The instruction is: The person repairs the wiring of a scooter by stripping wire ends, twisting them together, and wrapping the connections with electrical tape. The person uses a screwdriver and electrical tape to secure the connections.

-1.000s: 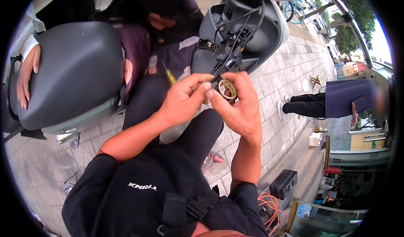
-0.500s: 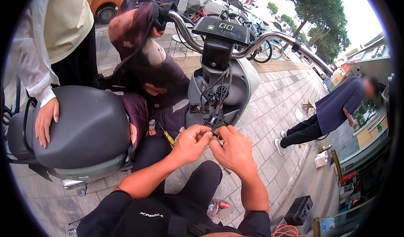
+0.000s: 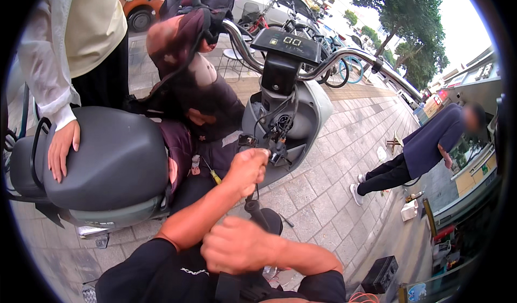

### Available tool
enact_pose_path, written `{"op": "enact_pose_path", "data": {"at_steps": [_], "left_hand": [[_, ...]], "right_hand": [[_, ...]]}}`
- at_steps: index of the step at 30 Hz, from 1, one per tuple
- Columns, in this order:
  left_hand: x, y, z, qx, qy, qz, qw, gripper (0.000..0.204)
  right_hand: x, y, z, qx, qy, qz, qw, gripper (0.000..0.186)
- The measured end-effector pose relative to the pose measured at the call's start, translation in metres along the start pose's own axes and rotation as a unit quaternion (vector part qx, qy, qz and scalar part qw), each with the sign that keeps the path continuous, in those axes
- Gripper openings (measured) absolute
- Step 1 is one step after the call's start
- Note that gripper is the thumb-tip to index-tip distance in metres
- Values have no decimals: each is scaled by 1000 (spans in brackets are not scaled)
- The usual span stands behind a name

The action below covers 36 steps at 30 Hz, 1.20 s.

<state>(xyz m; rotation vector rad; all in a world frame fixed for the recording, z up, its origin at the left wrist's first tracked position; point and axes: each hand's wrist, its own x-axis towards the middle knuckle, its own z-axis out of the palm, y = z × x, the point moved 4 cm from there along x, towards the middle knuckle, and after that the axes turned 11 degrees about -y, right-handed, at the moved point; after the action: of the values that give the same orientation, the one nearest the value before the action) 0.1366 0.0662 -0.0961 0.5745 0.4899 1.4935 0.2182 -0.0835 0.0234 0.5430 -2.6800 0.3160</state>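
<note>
My left hand (image 3: 249, 169) is closed in a pinch beside the opened front panel (image 3: 308, 121) of a grey electric scooter. A thin black cable (image 3: 256, 189) comes out below its fingers and runs to a black cylindrical piece (image 3: 255, 210) by my knee. Loose wires and connectors (image 3: 278, 141) hang from the panel just past the fingertips. Drawn back close to my chest, my right hand (image 3: 237, 244) is slightly blurred, its fingers curled. Whatever it may hold is hidden.
Another person's hand (image 3: 64, 148) rests on the scooter's dark seat (image 3: 116, 155). A yellow-handled screwdriver (image 3: 215, 177) lies beside my left forearm. Above stand the lit display (image 3: 285, 46) and chrome handlebar (image 3: 344, 55). A person in dark clothes (image 3: 431, 144) stands to the right, and a black box (image 3: 381, 274) sits lower right.
My right hand has left the wires and moved down and back toward my chest. My left hand stays near the panel, slightly higher, and the black cylindrical piece now shows.
</note>
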Motion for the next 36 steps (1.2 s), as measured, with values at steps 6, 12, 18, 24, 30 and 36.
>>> {"op": "enact_pose_path", "data": {"at_steps": [6,12,18,24,30,36], "left_hand": [[-33,1,25,-26,-163,-63,984,19],[-11,-19,23,-53,-236,-101,965,10],[-34,7,2,86,-190,-2,978,22],[-19,18,10,21,-224,-60,972,22],[-30,12,14,84,-189,-73,976,20],[-35,19,23,202,-144,27,968,32]], "right_hand": [[-54,50,-39,145,90,284,944,11],[-115,19,-1,302,171,299,889,10],[-255,-18,96,373,364,616,590,36],[-391,-111,229,365,599,696,157,30],[-478,-159,276,202,477,839,165,50],[-483,-113,207,0,226,904,363,69]]}}
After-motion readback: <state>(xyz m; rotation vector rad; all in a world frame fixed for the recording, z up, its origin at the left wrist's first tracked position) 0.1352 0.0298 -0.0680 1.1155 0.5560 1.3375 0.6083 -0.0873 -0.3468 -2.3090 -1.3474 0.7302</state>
